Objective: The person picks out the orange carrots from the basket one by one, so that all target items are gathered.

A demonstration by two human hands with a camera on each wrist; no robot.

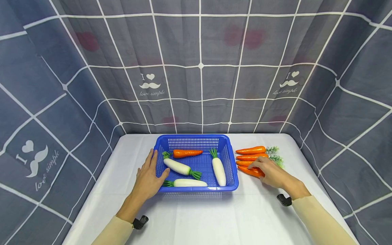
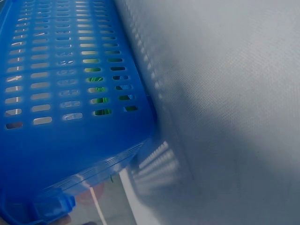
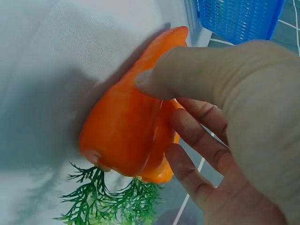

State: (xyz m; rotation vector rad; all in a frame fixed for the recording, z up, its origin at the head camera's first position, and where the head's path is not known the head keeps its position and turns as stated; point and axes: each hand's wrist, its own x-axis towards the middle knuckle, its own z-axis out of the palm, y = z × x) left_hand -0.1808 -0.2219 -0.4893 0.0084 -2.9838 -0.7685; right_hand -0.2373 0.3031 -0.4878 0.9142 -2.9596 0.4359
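My left hand rests at the left rim of a blue plastic basket, fingers straight and thumb over the near left corner. The basket holds three white radishes with green tops, one at the left, one along the near wall and one upright-lying at the right. An orange carrot lies at its back. To the right of the basket my right hand pinches the nearest carrot of a row, thumb on its near side, fingertips over its far side.
Beyond the pinched carrot lie several more, including the farthest carrot, with feathery green tops pointing right. A white cloth covers the table. Grey-blue checked curtains hang behind and at both sides.
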